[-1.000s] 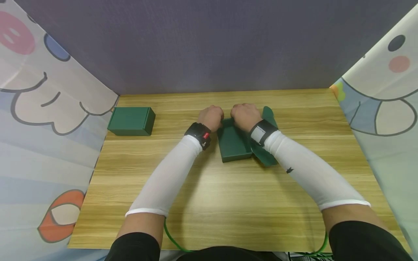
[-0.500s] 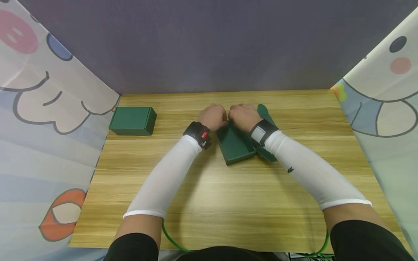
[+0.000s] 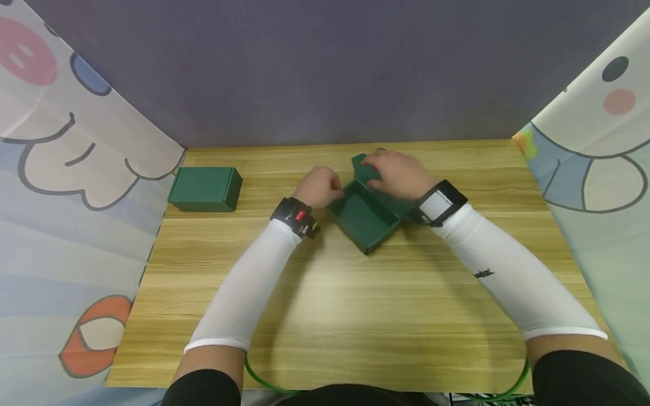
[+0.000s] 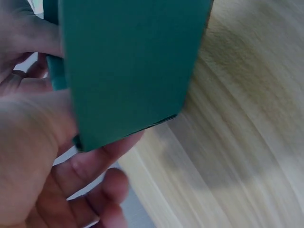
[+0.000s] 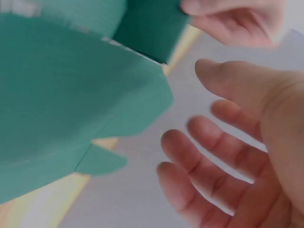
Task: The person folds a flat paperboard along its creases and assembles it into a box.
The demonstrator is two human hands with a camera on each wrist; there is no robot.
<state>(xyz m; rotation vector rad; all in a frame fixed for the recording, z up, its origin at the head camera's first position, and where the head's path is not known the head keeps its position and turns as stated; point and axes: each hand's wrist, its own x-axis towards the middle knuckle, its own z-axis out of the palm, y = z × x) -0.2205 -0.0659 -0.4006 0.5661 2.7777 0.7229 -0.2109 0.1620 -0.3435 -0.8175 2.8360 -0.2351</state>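
Observation:
A green cardboard box (image 3: 367,219) stands with its lid up near the middle of the table. My left hand (image 3: 319,187) pinches its far left corner; in the left wrist view the thumb lies over the edge of the box wall (image 4: 128,71) and fingers curl below it. To the right, the lid (image 5: 71,90) leans outward with its tabbed flaps spread. My right hand (image 3: 401,173) hovers over that lid, fingers loosely bent and apart. In the right wrist view a gap shows between its fingertips (image 5: 173,142) and the flap edge.
A second green box (image 3: 203,189), closed, stands at the table's left back. The wooden table (image 3: 335,316) ends at a grey panel (image 3: 335,73) behind, with printed cloth (image 3: 51,237) along the left side. A green cable (image 3: 261,380) hangs at the front edge.
The right hand has let go near the box's far edge and moved right over the lid. The box has turned, its near corner swinging toward me; the left hand stays at its far left corner.

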